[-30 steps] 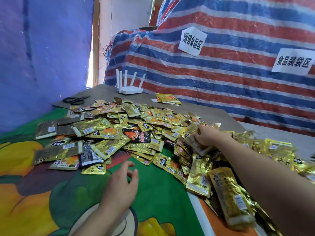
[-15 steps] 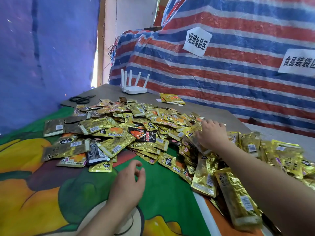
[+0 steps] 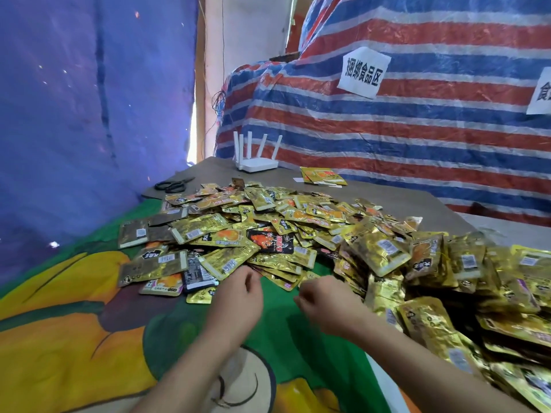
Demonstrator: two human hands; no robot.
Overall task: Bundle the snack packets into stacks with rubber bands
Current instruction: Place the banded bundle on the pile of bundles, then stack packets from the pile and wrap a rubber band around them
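Our left hand point(image 3: 238, 296) and right hand point(image 3: 323, 305) hover loosely curled and seemingly empty at the near edge of the sprawling heap of glossy gold foil snack packets point(image 3: 298, 234), so grabbing carelessly risks a slippery, uneven stack sliding apart.

Legible text, head view:

1. White paper sign point(image 3: 364, 72), fixed to the striped tarpaulin point(image 3: 432, 135) behind the table: black characters "捆绑食品区", complete and clear.
2. Second white paper sign point(image 3: 541, 92), same tarpaulin, at the right frame edge: cut off, only a first character "食" shows.
3. Snack packets point(image 3: 268, 231): printed labels and barcode stickers present, too small and blurred to read. Brand not determinable.
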